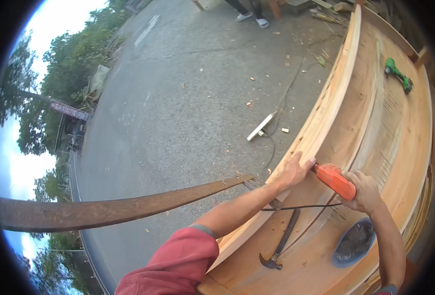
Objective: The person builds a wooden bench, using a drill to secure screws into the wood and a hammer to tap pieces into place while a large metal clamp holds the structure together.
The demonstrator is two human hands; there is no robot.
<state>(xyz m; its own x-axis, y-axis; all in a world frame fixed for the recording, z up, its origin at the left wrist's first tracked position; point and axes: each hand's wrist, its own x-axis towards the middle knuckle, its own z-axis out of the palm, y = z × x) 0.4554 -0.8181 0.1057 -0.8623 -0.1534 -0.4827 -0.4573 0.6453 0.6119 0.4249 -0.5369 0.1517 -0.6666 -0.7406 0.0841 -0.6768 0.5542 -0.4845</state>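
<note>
Head view, right hand [362, 191]: wrapped around orange power tool [334, 181]
Left hand [291, 174]: on side board [342, 73], thumb at tool's nose
Orange power tool: over wooden panel [414, 128], nose toward side board
Hammer [286, 236]: on panel, near blue bowl [339, 255]

I can read no text for certain through my feed. Beyond the left edge of the road [178, 108], I see a long, narrow reddish banner [69, 110], slanting in my view, with pale marks that look like lettering, too small and blurred for me to spell out. Neither the orange power tool [333, 180] at near right nor the green drill [398, 75] at far right shows me a legible label.
</note>
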